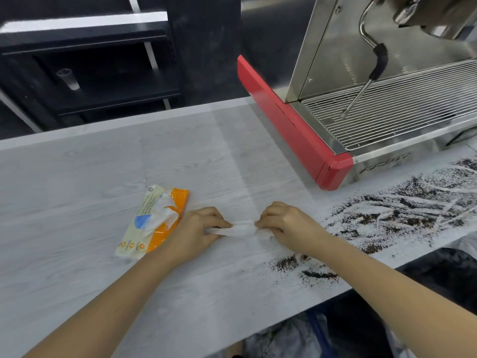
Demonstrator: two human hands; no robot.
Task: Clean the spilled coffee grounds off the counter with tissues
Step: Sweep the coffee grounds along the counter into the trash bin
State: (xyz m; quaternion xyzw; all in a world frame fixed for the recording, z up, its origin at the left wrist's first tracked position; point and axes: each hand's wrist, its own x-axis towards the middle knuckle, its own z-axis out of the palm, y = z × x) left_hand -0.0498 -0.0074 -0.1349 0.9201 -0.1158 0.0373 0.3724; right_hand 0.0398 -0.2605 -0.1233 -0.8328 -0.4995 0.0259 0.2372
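The espresso machine [387, 104] is cut off by the top and right edges, its brand lettering on the front panel too smeared to read. The coffee grounds [413, 205] run out of view at 3 o'clock. The print on the tissue pack [152, 223] is too blurred to read (its near corner hides under the left wrist). Both ends of the tissue [242, 229] vanish inside the hands
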